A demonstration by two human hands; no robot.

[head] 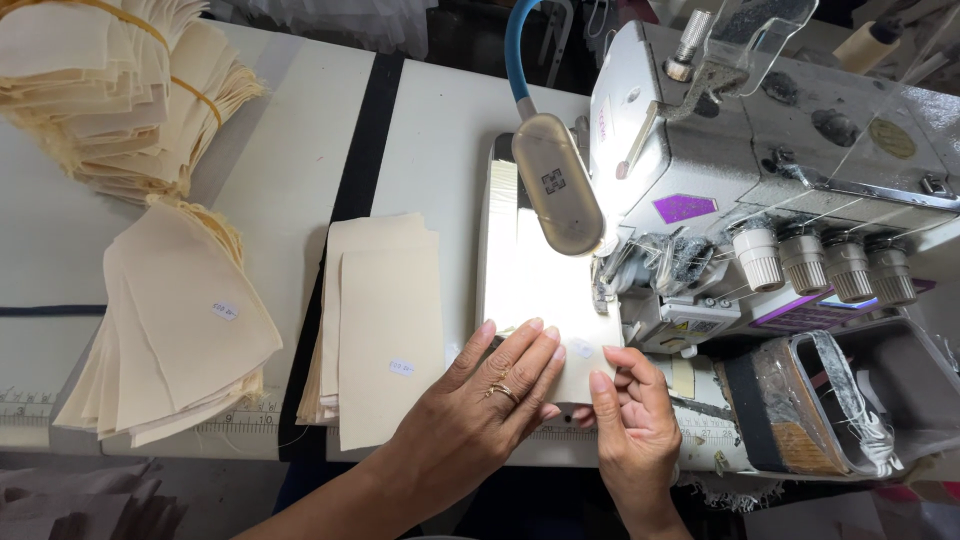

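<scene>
A cream fabric piece [545, 285] lies flat on the bed of the white sewing machine [720, 150], brightly lit by the machine's lamp [557, 195]. My left hand [490, 400], with a ring on one finger, rests flat on the near end of that piece, fingers spread. My right hand [628, 420] pinches the piece's near right edge, close to a small white tag [581, 348]. The far end of the fabric reaches toward the presser foot [605, 290].
A stack of cream pieces [385, 330] lies just left of my hands. A fanned pile [175, 320] and banded bundles [120, 90] sit further left on the white table [440, 130]. A waste bin [830, 400] hangs right of the machine; thread tension knobs [825, 262] line its front.
</scene>
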